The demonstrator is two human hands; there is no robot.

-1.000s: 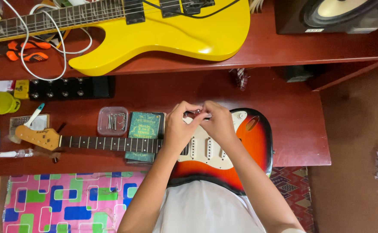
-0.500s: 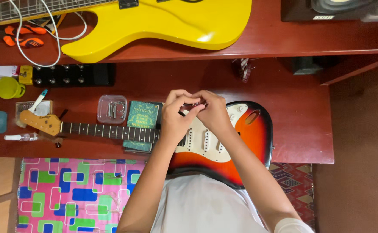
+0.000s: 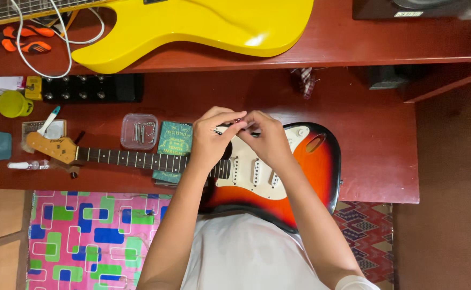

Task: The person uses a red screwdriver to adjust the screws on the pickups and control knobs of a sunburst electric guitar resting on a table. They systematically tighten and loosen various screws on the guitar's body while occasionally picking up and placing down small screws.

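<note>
Sunburst guitar [image 3: 310, 161] lies flat on the red-brown surface [image 3: 375, 139], its long axis running left to right: the headstock [image 3: 50, 146] points left, the rounded body sits right, at the near edge against the person's white shirt. Its body fades from black rim through red to orange, with a white pickguard [image 3: 257, 174] carrying three pickups, and a dark fretboard with pale dot markers. Both hands meet above the pickguard's upper end, touching each other. The left hand [image 3: 211, 142] and right hand [image 3: 267, 139] have their fingertips pinched narrowly together on something small between them; what it is cannot be told. Just beside the neck sit a green booklet [image 3: 174, 140] and a clear plastic box [image 3: 140, 131].
</note>
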